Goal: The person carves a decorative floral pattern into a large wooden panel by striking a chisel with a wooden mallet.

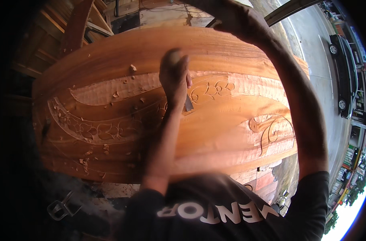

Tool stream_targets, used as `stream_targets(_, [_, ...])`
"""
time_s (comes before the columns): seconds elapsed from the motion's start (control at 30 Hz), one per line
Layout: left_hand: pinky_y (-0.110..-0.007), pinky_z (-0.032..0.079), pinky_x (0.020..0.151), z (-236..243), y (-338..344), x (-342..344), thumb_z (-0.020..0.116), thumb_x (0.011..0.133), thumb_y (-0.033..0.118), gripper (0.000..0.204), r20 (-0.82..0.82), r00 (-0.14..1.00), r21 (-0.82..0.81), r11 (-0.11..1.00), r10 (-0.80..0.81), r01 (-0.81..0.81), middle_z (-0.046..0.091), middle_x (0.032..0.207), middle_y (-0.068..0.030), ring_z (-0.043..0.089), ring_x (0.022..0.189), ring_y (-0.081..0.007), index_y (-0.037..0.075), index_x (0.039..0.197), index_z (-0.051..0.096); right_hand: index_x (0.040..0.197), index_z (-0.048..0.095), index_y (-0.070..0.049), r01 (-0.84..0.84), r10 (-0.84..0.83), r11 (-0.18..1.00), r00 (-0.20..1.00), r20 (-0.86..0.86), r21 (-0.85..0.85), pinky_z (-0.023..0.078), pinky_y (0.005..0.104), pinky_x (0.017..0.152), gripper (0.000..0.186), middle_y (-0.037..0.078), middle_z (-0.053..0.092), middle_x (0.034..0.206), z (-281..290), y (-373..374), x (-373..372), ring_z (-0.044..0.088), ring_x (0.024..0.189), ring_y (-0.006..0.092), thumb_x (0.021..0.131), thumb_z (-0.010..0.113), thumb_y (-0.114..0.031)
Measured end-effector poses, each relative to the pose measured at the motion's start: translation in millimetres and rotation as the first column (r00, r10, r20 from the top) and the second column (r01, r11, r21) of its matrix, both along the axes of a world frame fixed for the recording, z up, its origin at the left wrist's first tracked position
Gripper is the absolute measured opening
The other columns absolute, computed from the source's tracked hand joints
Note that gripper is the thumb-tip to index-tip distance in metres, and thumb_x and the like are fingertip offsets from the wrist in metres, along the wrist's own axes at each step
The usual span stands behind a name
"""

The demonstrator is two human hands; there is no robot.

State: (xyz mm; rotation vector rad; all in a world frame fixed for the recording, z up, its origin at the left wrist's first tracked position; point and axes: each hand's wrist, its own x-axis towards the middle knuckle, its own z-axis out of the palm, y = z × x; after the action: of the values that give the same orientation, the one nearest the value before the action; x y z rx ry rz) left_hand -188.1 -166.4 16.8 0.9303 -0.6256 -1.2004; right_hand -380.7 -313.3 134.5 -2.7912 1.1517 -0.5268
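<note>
My left hand (173,76) is closed round the handle of a chisel. The flat metal blade of the chisel (189,104) points down at a carved floral band (211,90) on a large reddish-brown wooden panel (215,132). Raised over the panel's far edge, my right hand (243,22) is closed, its fingers partly smeared and dark. Something dark reaches from it to the top edge of the picture, and I cannot make out its kind.
Wood chips (84,162) lie scattered over the panel's left half. Another carved leaf scroll (271,130) is at the right end. Wooden frames (50,32) stand at far left, and a metal-framed object (62,207) at near left. A road with a dark parked car (344,76) runs along the right.
</note>
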Motion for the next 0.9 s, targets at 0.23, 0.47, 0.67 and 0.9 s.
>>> stream_targets(0.23, [-0.023, 0.032, 0.037, -4.8, 1.7, 9.3, 0.073, 0.101, 0.025, 0.025, 0.020, 1.000, 0.035, 0.999, -0.003, 0.002, 0.051, 0.067, 0.0016, 0.040, 0.041, -0.0065, 0.007, 0.113, 0.061, 0.156, 0.047, -0.030, -0.168, 0.186, 0.982, 0.941, -0.282, 0.086, 0.062, 0.0456, 0.084, 0.081, 0.014, 0.077, 0.115, 12.0, 23.1, 14.8, 0.077, 0.095, 0.0323, 0.083, 0.072, -0.006])
stream_targets(0.47, [-0.022, 0.031, 0.038, -5.2, 4.5, 10.6, 0.071, 0.102, 0.020, 0.019, 0.036, 0.999, 0.037, 0.999, 0.005, -0.006, 0.052, 0.068, 0.0017, 0.041, 0.041, -0.0059, 0.007, 0.113, 0.061, 0.151, 0.055, -0.034, -0.057, 0.064, 0.998, 0.940, -0.334, 0.032, 0.061, 0.0448, 0.077, 0.075, 0.013, 0.073, 0.114, 2.8, 48.7, 18.6, 0.074, 0.097, 0.0341, 0.082, 0.073, -0.012])
stream_targets(0.67, [-0.021, 0.032, 0.037, 1.1, 8.2, 0.6, 0.068, 0.104, 0.016, 0.016, 0.059, 0.998, 0.022, 1.000, 0.021, -0.022, 0.054, 0.071, 0.0013, 0.040, 0.042, -0.0056, 0.007, 0.116, 0.062, 0.156, 0.046, -0.035, 0.099, -0.092, 0.987, 0.994, -0.055, 0.127, 0.061, 0.0479, 0.085, 0.081, 0.015, 0.074, 0.111, 7.6, 60.5, 17.6, 0.073, 0.103, 0.0353, 0.084, 0.065, -0.004])
stream_targets(0.9, [-0.022, 0.035, 0.035, 24.1, 34.2, 31.5, 0.070, 0.103, 0.031, 0.034, -0.195, 0.977, -0.184, 0.976, 0.079, -0.116, 0.056, 0.073, -0.0022, 0.047, 0.053, -0.0065, 0.007, 0.125, 0.060, 0.156, 0.046, -0.040, 0.053, -0.039, 0.992, 0.993, -0.116, 0.117, 0.063, 0.0440, 0.084, 0.078, 0.011, 0.073, 0.114, 17.3, 67.3, 9.0, 0.075, 0.098, 0.0338, 0.089, 0.073, -0.010])
